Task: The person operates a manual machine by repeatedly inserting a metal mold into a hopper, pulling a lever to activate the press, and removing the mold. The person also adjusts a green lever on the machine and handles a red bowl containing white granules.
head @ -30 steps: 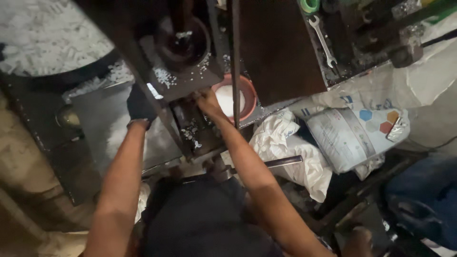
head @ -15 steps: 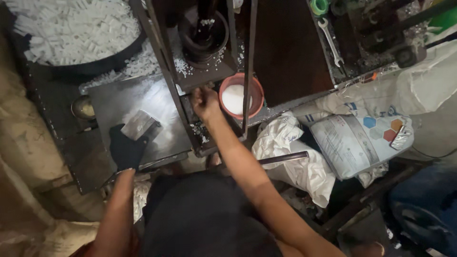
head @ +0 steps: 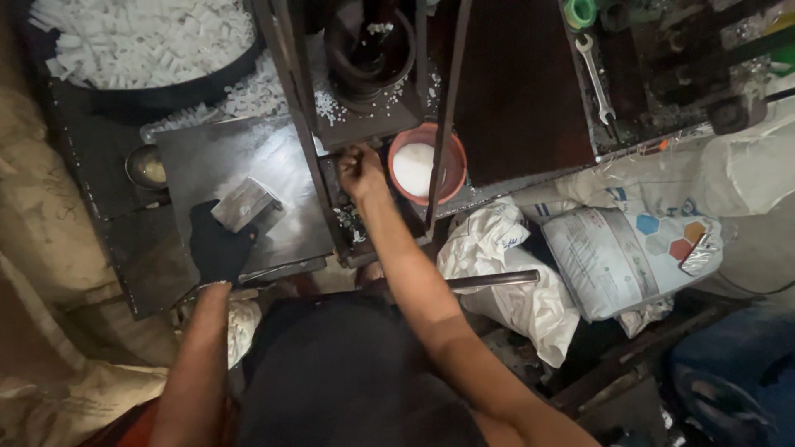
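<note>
We look down over a dark metal press frame (head: 286, 91) standing between our two hands. Beyond the left hand and out to its far side sits a large dark basin (head: 207, 83) heaped with small white plastic pieces (head: 132, 37), some spilled toward the steel counter (head: 273, 190) under that hand. Well away on the outer side of the right hand lies a printed white sack (head: 617, 261), with crumpled white bags (head: 505, 273) nearer to it. Just beside the right hand, on its outer side, stands an orange bowl (head: 451, 170) of white powder (head: 414, 168). Far beyond it lies a wrench (head: 595, 79).

Our left hand (head: 217, 248), in a black glove, rests on the counter with its grip closed narrowly around the near end of a small grey metal block (head: 244, 203), which lies flat on the counter. Our right hand (head: 360, 170), bare, is curled into a fist against the press frame's lower part; we cannot tell what its grip holds, if anything.
</note>
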